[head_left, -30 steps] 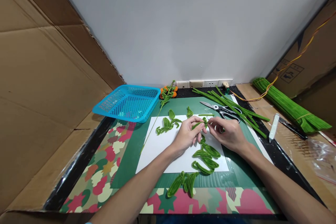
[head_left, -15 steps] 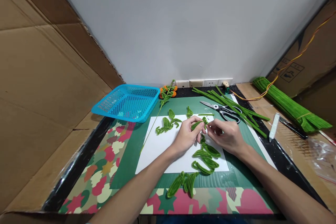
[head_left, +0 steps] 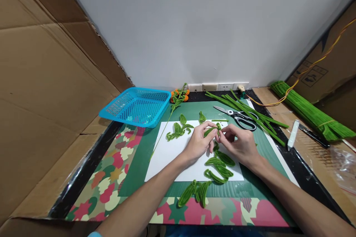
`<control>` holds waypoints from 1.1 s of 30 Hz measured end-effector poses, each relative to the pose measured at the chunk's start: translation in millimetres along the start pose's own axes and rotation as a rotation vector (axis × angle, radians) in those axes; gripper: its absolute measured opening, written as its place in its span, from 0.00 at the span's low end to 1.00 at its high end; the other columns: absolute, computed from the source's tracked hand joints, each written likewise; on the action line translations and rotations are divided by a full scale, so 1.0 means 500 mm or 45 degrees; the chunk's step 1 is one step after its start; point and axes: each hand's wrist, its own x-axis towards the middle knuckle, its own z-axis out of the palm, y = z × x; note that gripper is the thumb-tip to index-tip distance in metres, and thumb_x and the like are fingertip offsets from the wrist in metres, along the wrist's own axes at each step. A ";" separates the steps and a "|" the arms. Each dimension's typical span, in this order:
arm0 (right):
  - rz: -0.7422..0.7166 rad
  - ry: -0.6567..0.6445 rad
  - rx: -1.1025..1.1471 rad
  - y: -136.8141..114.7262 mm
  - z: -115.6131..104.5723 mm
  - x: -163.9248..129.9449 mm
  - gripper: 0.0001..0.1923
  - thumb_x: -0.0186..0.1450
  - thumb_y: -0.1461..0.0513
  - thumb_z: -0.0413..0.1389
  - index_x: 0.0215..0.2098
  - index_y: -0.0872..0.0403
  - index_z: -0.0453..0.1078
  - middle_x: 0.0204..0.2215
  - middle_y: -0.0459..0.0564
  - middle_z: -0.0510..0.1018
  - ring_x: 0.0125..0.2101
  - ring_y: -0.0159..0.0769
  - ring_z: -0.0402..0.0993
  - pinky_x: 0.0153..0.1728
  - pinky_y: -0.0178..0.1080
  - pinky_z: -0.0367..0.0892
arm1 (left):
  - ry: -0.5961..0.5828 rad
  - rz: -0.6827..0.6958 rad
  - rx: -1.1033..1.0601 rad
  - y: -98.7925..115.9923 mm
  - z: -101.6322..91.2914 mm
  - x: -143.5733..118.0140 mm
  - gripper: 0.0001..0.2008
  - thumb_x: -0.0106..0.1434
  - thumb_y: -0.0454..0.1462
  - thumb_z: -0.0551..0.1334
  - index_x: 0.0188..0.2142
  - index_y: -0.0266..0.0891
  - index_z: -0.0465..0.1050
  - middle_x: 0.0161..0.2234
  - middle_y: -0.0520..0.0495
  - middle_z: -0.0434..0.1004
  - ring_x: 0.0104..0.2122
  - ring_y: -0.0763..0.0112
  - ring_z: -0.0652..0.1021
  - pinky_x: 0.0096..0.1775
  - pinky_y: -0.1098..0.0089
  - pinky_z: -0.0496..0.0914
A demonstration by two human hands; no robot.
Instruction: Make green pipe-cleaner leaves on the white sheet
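My left hand (head_left: 198, 143) and my right hand (head_left: 239, 144) meet over the white sheet (head_left: 169, 155), both pinching one small green pipe-cleaner leaf (head_left: 210, 130) between thumb and fingers. Just below the hands lie several finished green leaf loops (head_left: 219, 166). More folded green pieces (head_left: 194, 192) rest at the sheet's near edge. Another cluster of leaves (head_left: 178, 130) lies to the left of my left hand.
A blue mesh basket (head_left: 136, 106) stands at the back left. Scissors (head_left: 239, 117) lie over long green pipe cleaners (head_left: 250, 113) behind my right hand. A bundled stack of green stems (head_left: 308, 113) and a white tool (head_left: 293, 134) sit right. An orange-flowered stem (head_left: 178, 98) lies by the wall.
My right hand's fingers have closed in toward the left hand on the leaf. The view has shifted slightly.
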 end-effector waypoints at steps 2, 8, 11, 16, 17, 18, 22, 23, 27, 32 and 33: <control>0.013 0.009 -0.002 0.000 0.002 -0.001 0.06 0.70 0.62 0.59 0.33 0.52 0.72 0.20 0.44 0.79 0.18 0.32 0.73 0.22 0.33 0.67 | -0.026 -0.023 -0.004 0.001 -0.001 0.000 0.19 0.68 0.52 0.65 0.45 0.40 0.69 0.26 0.54 0.77 0.14 0.78 0.73 0.15 0.80 0.58; -0.046 0.046 -0.052 0.005 0.001 0.004 0.04 0.72 0.62 0.58 0.41 0.52 0.75 0.21 0.43 0.78 0.18 0.32 0.73 0.23 0.33 0.66 | -0.048 -0.077 -0.055 0.006 -0.003 0.002 0.18 0.70 0.52 0.62 0.44 0.40 0.65 0.26 0.50 0.80 0.15 0.75 0.75 0.15 0.80 0.58; -0.096 0.040 -0.106 0.009 0.001 0.006 0.05 0.71 0.63 0.57 0.42 0.52 0.76 0.20 0.42 0.77 0.17 0.31 0.72 0.22 0.33 0.65 | -0.022 -0.084 -0.071 0.007 -0.004 0.003 0.19 0.69 0.53 0.62 0.44 0.41 0.64 0.25 0.51 0.80 0.14 0.75 0.74 0.15 0.79 0.57; -0.103 0.051 -0.099 0.006 -0.001 0.006 0.04 0.70 0.62 0.59 0.37 0.52 0.75 0.19 0.42 0.76 0.16 0.30 0.71 0.21 0.32 0.64 | -0.056 -0.075 -0.039 0.004 -0.001 0.001 0.19 0.69 0.54 0.62 0.44 0.41 0.64 0.26 0.52 0.80 0.15 0.75 0.75 0.15 0.79 0.56; -0.102 0.056 -0.092 0.005 -0.001 0.005 0.04 0.70 0.62 0.59 0.36 0.52 0.74 0.18 0.42 0.76 0.16 0.30 0.71 0.20 0.32 0.64 | -0.064 -0.077 -0.029 0.003 -0.001 0.001 0.20 0.69 0.54 0.63 0.44 0.41 0.64 0.26 0.52 0.79 0.16 0.76 0.75 0.16 0.79 0.57; -0.106 0.069 -0.090 0.004 0.000 0.005 0.05 0.70 0.62 0.59 0.34 0.52 0.74 0.18 0.42 0.76 0.16 0.30 0.70 0.20 0.32 0.64 | -0.073 -0.078 -0.020 0.001 0.000 0.000 0.20 0.69 0.54 0.62 0.44 0.41 0.64 0.26 0.53 0.79 0.15 0.76 0.75 0.16 0.79 0.57; -0.141 0.142 -0.117 0.002 0.006 0.004 0.08 0.69 0.62 0.60 0.31 0.52 0.72 0.16 0.41 0.74 0.15 0.29 0.68 0.19 0.31 0.63 | -0.155 -0.078 -0.011 -0.003 0.001 -0.006 0.19 0.72 0.55 0.58 0.46 0.43 0.61 0.23 0.55 0.77 0.12 0.78 0.69 0.16 0.79 0.58; -0.147 0.156 -0.119 0.001 0.008 0.003 0.08 0.69 0.62 0.60 0.30 0.52 0.72 0.16 0.41 0.73 0.14 0.28 0.67 0.19 0.31 0.62 | -0.178 -0.081 -0.011 -0.003 0.000 -0.007 0.19 0.73 0.55 0.57 0.46 0.43 0.60 0.22 0.56 0.76 0.11 0.78 0.68 0.15 0.79 0.58; -0.124 0.152 -0.086 -0.001 0.010 0.002 0.07 0.70 0.62 0.60 0.32 0.53 0.74 0.16 0.40 0.72 0.15 0.28 0.67 0.19 0.31 0.63 | -0.213 -0.085 -0.021 -0.005 -0.002 -0.007 0.18 0.74 0.54 0.56 0.44 0.44 0.59 0.22 0.54 0.78 0.12 0.77 0.71 0.15 0.79 0.56; -0.100 0.052 0.019 -0.005 0.003 0.003 0.05 0.70 0.63 0.58 0.36 0.54 0.76 0.18 0.41 0.74 0.16 0.28 0.69 0.20 0.31 0.65 | -0.139 -0.098 -0.070 -0.004 -0.001 -0.005 0.15 0.74 0.51 0.57 0.43 0.43 0.59 0.25 0.54 0.78 0.15 0.77 0.73 0.16 0.80 0.56; -0.094 0.048 0.032 -0.005 0.002 0.003 0.05 0.70 0.63 0.58 0.36 0.54 0.76 0.18 0.41 0.74 0.16 0.28 0.69 0.20 0.31 0.65 | -0.130 -0.104 -0.074 -0.004 0.000 -0.005 0.15 0.74 0.51 0.57 0.43 0.43 0.60 0.25 0.54 0.78 0.15 0.77 0.73 0.16 0.80 0.57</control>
